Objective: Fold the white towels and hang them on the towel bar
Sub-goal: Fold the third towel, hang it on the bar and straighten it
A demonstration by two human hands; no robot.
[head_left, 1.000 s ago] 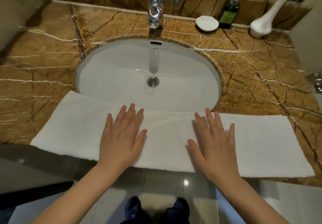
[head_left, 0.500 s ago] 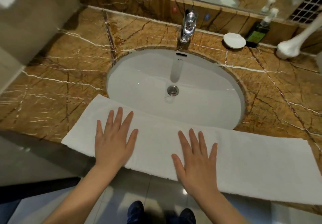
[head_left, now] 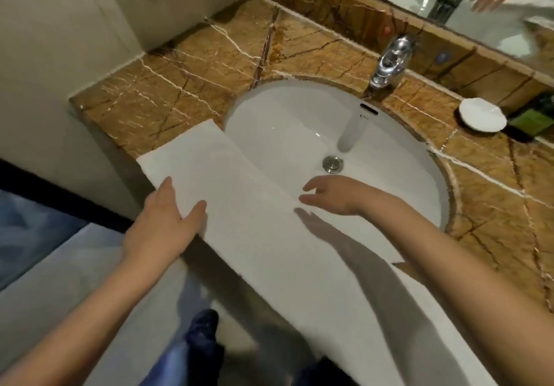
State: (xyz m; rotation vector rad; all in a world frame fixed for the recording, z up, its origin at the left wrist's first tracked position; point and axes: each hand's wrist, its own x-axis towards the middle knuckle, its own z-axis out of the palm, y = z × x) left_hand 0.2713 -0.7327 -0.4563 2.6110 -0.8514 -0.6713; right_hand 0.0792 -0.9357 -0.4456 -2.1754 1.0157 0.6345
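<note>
Caller: Up comes the right hand [head_left: 332, 195]! Half a second ago both palms lay flat on the towel [head_left: 239, 205]; now this one hovers above it and throws a shadow on the cloth.

Analyst: And the left hand [head_left: 162, 223] has slid along to the towel's left end.

Caller: Set the scene, biggest first.

Analyst: Brown veined marble table [head_left: 186, 85], running from the left wall off to the right. On it sits the white towel, a long folded strip along the near edge, its far side lapping over the near rim of the sink [head_left: 299, 133].

Caller: Mirror [head_left: 494, 19] at the far right, catching a reflected hand.

Analyst: Now the hands. Left lies flat on the towel's near edge, fingers straight and together, thumb splayed out onto the cloth. Right floats over the towel's far edge by the basin, fingers loosely spread, gripping nothing.

Caller: Smaller items?

Analyst: Chrome faucet [head_left: 389, 61] on the sink's far side, a white dish [head_left: 481, 114] to its right, a dark green bottle [head_left: 530, 124] just beside that, and the drain [head_left: 332, 164] in the basin, just beyond the right fingertips.
</note>
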